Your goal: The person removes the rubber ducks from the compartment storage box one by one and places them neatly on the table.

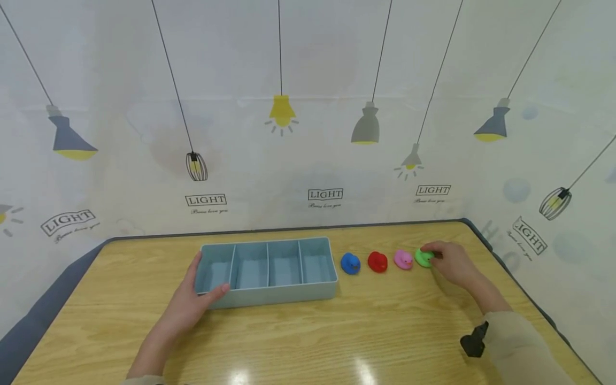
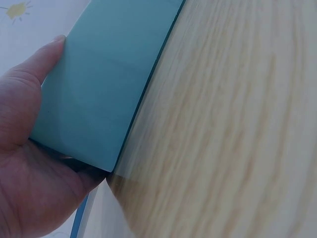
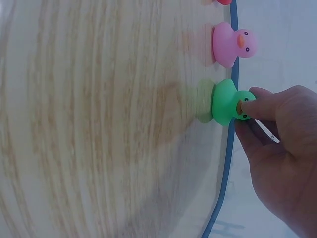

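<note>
At the left end of a blue-grey four-compartment box (image 1: 284, 295), my left hand (image 1: 186, 303) grips the corner. Its thumb lies over the front rim and the fingers go round the left side. The left wrist view has the same hand against the box's front wall (image 2: 109, 84). On the far right, thumb and fingers of my right hand (image 1: 454, 264) pinch the head of a green toy duck (image 3: 224, 103), whose base is at the table. Left of it, in a row, stand a pink duck (image 1: 403, 260), a red duck (image 1: 377, 262) and a blue duck (image 1: 350, 263).
All this is on a wood-grain table (image 1: 308, 342) with a dark blue edge. Behind rises a pale backdrop (image 1: 240, 160) printed with lamps. A black clip-like piece (image 1: 474, 340) is at my right sleeve (image 1: 515, 342).
</note>
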The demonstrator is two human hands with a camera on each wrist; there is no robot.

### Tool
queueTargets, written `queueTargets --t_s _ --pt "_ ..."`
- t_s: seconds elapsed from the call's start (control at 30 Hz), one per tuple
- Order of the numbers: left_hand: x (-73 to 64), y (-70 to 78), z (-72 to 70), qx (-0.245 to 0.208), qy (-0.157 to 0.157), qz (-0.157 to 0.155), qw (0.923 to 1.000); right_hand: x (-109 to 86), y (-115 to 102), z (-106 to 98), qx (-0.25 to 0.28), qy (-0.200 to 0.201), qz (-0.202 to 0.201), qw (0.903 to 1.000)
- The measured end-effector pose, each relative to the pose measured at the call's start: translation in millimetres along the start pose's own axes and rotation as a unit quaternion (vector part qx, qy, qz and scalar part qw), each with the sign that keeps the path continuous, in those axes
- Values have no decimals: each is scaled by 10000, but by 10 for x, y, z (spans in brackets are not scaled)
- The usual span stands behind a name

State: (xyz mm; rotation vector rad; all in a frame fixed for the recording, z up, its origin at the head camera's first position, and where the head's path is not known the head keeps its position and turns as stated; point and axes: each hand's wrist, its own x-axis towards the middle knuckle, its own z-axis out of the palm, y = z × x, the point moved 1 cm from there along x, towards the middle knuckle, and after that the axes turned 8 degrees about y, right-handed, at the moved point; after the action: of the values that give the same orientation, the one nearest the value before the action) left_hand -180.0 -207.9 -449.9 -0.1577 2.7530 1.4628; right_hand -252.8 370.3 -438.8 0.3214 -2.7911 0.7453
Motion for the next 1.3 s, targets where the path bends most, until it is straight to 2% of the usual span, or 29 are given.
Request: queueTargets --t_s 0.37,0.7,0.9,1.13,1.3 --pt "6 15 -14 -11 -87 -84 9999 -2 -9 -44 69 -52 86 9999" --pt "-8 13 -7 -65 -37 90 9999 -16 26 -20 90 -109 97 9999" --pt "-1 -5 -4 -35 -28 60 10000 -9 22 -21 73 -1 -2 10000" --pt "-2 -4 3 -56 -62 9 10000 -40 -17 -44 214 -107 185 9995" --pt "-7 -7 -7 -66 -70 -23 10000 -40 -49 -37 233 4 167 9996"
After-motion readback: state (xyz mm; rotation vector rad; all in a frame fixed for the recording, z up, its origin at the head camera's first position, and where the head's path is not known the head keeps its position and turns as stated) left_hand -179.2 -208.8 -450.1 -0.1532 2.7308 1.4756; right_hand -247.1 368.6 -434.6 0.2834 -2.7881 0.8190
